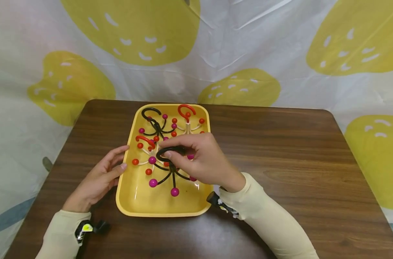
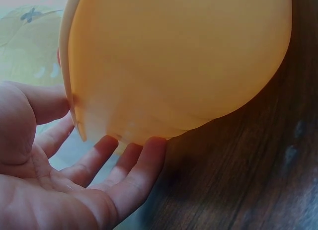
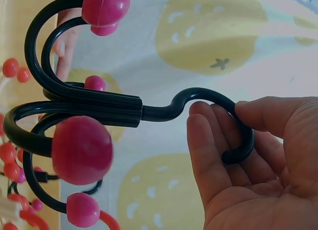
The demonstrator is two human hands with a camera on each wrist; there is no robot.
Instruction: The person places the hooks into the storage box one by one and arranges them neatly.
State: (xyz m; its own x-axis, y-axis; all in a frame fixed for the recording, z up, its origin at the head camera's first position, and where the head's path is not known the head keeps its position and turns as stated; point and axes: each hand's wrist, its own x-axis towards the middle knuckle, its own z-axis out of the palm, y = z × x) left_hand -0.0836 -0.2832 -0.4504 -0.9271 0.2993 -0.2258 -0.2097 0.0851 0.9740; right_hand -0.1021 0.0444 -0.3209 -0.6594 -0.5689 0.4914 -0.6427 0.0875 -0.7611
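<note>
My right hand (image 1: 199, 158) grips the curved hook of a black multi-arm hanger (image 3: 124, 111) between thumb and fingers. Its curved prongs end in pink balls and hang over the tray in the head view, while the right wrist view shows the hanger side-on. The left hand (image 1: 100, 176) is at the left wall of the yellow tray (image 1: 125, 199), thumb and relaxed fingertips touching the rim and outer side. Inside the tray lie another black hanger (image 1: 156, 126) with pink balls and two white hangers with red hooks, one at left (image 1: 146, 141), one at back right (image 1: 188, 124).
The tray stands on a dark brown wooden table (image 1: 280, 162), near its back edge. Behind hangs a white cloth (image 1: 232, 43) printed with large yellow fruit shapes. Small cameras (image 1: 216, 199) are strapped to both sleeved wrists.
</note>
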